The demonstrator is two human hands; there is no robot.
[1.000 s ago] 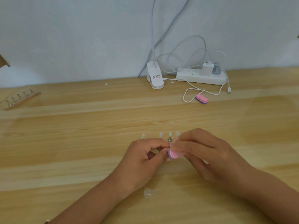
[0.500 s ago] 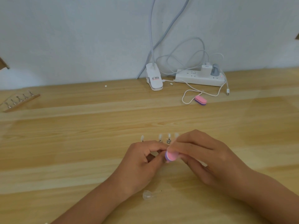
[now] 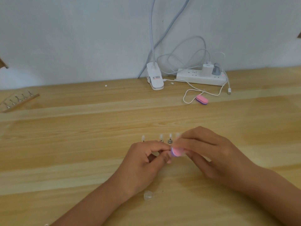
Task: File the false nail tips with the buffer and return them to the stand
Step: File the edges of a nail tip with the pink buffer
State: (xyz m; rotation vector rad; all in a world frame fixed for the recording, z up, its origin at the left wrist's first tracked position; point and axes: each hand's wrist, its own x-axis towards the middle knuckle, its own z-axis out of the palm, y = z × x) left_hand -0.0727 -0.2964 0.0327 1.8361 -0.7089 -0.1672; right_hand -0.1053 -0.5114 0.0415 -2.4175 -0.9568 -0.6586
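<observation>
Left hand (image 3: 146,162) pinched on a nail tip, hidden behind fingertips; right hand (image 3: 203,150) clamped on the pink buffer (image 3: 176,152), just before the stand (image 3: 169,139). Too hard a stroke — tip flicked loose, or neighbouring tips knocked.

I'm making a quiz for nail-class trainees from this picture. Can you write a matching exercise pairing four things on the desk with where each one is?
Things:
1. Buffer in use
2. Spare buffer
3. Wooden stand with bare pegs
4. Loose clear nail tip

Places:
A. Far left of the desk
B. Beside the white cable, near the power strip
C. On the desk under the left wrist
D. Pinched in the right hand, against the left hand

Pairs: 1-D, 2-B, 3-A, 4-C
</observation>
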